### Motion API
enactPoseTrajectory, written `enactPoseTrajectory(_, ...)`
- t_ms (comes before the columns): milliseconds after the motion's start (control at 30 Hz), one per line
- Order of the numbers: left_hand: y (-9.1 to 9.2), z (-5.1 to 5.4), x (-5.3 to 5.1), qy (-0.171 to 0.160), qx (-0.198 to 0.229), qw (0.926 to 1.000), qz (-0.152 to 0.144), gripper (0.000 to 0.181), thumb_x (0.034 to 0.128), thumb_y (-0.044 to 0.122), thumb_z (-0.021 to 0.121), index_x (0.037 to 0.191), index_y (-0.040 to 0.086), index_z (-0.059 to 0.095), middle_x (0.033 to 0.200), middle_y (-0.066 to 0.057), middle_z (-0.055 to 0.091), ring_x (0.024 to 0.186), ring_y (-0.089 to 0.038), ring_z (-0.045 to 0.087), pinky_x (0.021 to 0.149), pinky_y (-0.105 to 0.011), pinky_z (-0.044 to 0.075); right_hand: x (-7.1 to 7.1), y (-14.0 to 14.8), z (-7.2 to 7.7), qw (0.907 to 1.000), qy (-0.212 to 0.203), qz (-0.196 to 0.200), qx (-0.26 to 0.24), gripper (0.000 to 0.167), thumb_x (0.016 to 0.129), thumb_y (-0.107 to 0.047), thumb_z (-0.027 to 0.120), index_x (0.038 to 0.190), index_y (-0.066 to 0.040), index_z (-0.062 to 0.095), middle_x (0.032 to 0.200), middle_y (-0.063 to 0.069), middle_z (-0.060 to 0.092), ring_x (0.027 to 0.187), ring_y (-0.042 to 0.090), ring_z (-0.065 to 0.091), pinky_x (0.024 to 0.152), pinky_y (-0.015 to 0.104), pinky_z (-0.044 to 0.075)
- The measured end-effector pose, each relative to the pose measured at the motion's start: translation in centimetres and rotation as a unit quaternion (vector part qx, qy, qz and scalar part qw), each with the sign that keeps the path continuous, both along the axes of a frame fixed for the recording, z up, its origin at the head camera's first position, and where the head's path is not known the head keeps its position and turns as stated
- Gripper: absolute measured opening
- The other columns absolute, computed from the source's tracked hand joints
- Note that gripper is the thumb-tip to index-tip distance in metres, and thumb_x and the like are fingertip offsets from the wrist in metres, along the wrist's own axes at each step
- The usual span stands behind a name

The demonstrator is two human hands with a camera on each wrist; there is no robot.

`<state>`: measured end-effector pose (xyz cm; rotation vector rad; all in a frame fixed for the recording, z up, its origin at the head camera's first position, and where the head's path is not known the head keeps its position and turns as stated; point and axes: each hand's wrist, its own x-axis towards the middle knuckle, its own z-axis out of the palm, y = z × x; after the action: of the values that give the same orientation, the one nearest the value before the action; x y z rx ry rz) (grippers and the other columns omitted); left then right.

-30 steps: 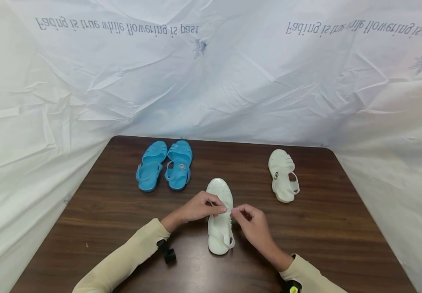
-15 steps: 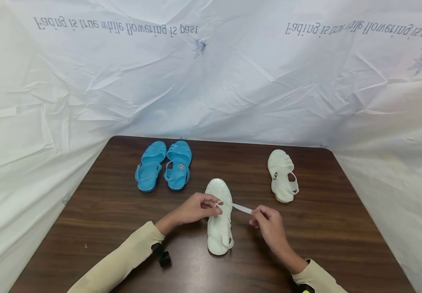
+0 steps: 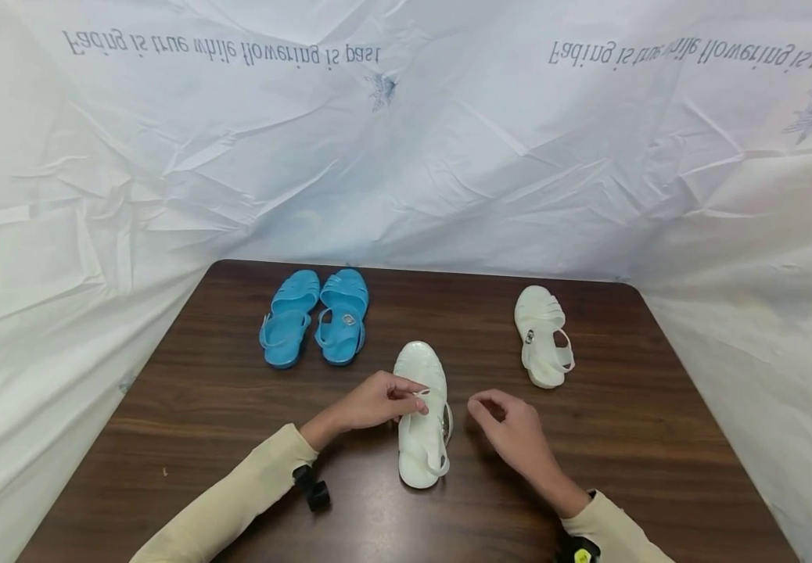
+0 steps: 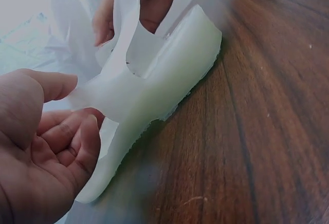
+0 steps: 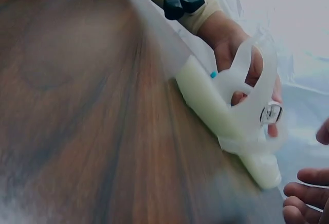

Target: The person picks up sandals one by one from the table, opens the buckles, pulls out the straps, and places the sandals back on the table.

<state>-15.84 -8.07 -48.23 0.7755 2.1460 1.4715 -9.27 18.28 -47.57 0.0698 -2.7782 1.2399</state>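
Observation:
A white sandal (image 3: pixel 420 461) lies on the table in front of me, toe pointing away. With thumb and fingers my left hand (image 3: pixel 381 403) pinches the strap on the sandal's left side, which the left wrist view shows close up. My right hand (image 3: pixel 508 430) hovers to the right of the sandal, apart from it, fingers loosely bent and holding nothing. A loose strap (image 3: pixel 449 421) curves down along the sandal's right side. In the right wrist view a silver buckle (image 5: pixel 271 113) shows on that side, and fingertips (image 5: pixel 308 183) of my right hand appear at the edge.
A second white sandal (image 3: pixel 540 336) stands at the back right of the brown table (image 3: pixel 624 438). Two blue sandals (image 3: pixel 289 320) are side by side at the back left. White sheeting (image 3: pixel 448 156) hangs behind the table.
My right hand first drew the white strap out to the right, then let it go; the strap now droops beside the sandal. My left hand has stayed at the sandal's left side.

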Motion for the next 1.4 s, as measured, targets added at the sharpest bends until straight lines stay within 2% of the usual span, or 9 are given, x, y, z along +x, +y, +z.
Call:
enactPoseTrajectory(133, -0.3, 0.2, 0.0, 0.002, -0.017, 0.9998, 0.007, 0.036, 0.0990, 0.027, 0.070, 0.130, 0.009, 0.071, 0.085, 0.000, 0.073, 0.066, -0.015, 0.060, 0.058, -0.030, 0.053, 0.1, -0.9, 0.2, 0.9993, -0.017, 0.031, -0.010, 0.021, 0.095, -0.037, 0.073, 0.105, -0.019, 0.077, 0.090, -0.010, 0.072, 0.081, 0.006, 0.064, 0.073, 0.028, 0.052)
enactPoseTrajectory(300, -0.9, 0.2, 0.0, -0.007, -0.017, 0.9997, 0.014, 0.034, 0.0999, 0.024, 0.069, 0.128, 0.006, 0.071, 0.092, -0.004, 0.076, 0.074, -0.019, 0.067, 0.066, -0.040, 0.059, 0.0, -1.9, 0.1, 0.9973, -0.051, 0.051, -0.016, 0.032, 0.093, -0.049, 0.073, 0.107, -0.021, 0.078, 0.090, -0.012, 0.073, 0.080, 0.003, 0.066, 0.069, 0.026, 0.053)
enactPoseTrajectory(533, -1.9, -0.2, 0.3, -0.014, -0.011, 0.9998, 0.013, 0.027, 0.0993, 0.023, 0.070, 0.121, 0.007, 0.073, 0.098, -0.003, 0.075, 0.083, -0.018, 0.069, 0.068, -0.036, 0.060, -0.3, -2.8, 0.3, 0.9927, -0.092, 0.078, 0.002, 0.047, 0.091, -0.056, 0.071, 0.109, -0.013, 0.076, 0.084, -0.010, 0.072, 0.076, 0.006, 0.065, 0.068, 0.029, 0.053)
enactPoseTrajectory(767, -2.5, -0.4, 1.9, -0.010, -0.039, 0.9988, 0.027, 0.025, 0.0933, 0.029, 0.077, 0.113, 0.014, 0.074, 0.099, 0.003, 0.073, 0.087, -0.014, 0.070, 0.071, -0.031, 0.060, 0.0, -2.8, 0.3, 0.9881, -0.116, 0.093, 0.037, 0.049, 0.089, -0.059, 0.071, 0.105, -0.013, 0.076, 0.073, -0.012, 0.067, 0.065, 0.006, 0.060, 0.061, 0.027, 0.048)
enactPoseTrajectory(1033, -2.2, -0.4, 3.9, -0.005, -0.060, 0.9961, 0.064, 0.018, 0.0921, 0.033, 0.078, 0.103, 0.019, 0.078, 0.093, 0.008, 0.074, 0.079, -0.009, 0.067, 0.066, -0.027, 0.056, 0.3, -3.0, 0.6, 0.9802, -0.128, 0.140, 0.055, 0.052, 0.090, -0.066, 0.065, 0.100, -0.016, 0.079, 0.076, -0.014, 0.069, 0.069, 0.005, 0.060, 0.064, 0.028, 0.050)
enactPoseTrajectory(1133, -1.9, -0.5, 4.3, -0.001, -0.049, 0.9960, 0.074, 0.017, 0.0914, 0.032, 0.079, 0.100, 0.017, 0.079, 0.093, 0.007, 0.075, 0.081, -0.008, 0.068, 0.068, -0.026, 0.055, 0.4, -3.2, 0.7, 0.9807, -0.123, 0.139, 0.059, 0.046, 0.090, -0.061, 0.067, 0.097, -0.017, 0.078, 0.076, -0.015, 0.068, 0.068, 0.004, 0.059, 0.064, 0.028, 0.049)
enactPoseTrajectory(1300, -1.5, -0.8, 4.6, -0.007, -0.022, 0.9946, 0.101, 0.017, 0.0902, 0.027, 0.081, 0.099, 0.013, 0.079, 0.095, 0.003, 0.076, 0.088, -0.009, 0.071, 0.072, -0.024, 0.057, 0.6, -3.5, 0.7, 0.9840, -0.106, 0.126, 0.068, 0.017, 0.090, -0.028, 0.064, 0.075, -0.019, 0.066, 0.064, -0.013, 0.055, 0.058, 0.005, 0.048, 0.055, 0.025, 0.040)
enactPoseTrajectory(1400, -1.3, -1.1, 4.8, -0.016, 0.003, 0.9931, 0.116, 0.019, 0.0898, 0.023, 0.081, 0.101, 0.008, 0.079, 0.098, -0.002, 0.076, 0.092, -0.011, 0.072, 0.075, -0.025, 0.058, 0.8, -3.5, 0.5, 0.9861, -0.097, 0.116, 0.069, 0.016, 0.086, -0.017, 0.061, 0.070, -0.019, 0.059, 0.061, -0.009, 0.049, 0.056, 0.007, 0.045, 0.054, 0.025, 0.038)
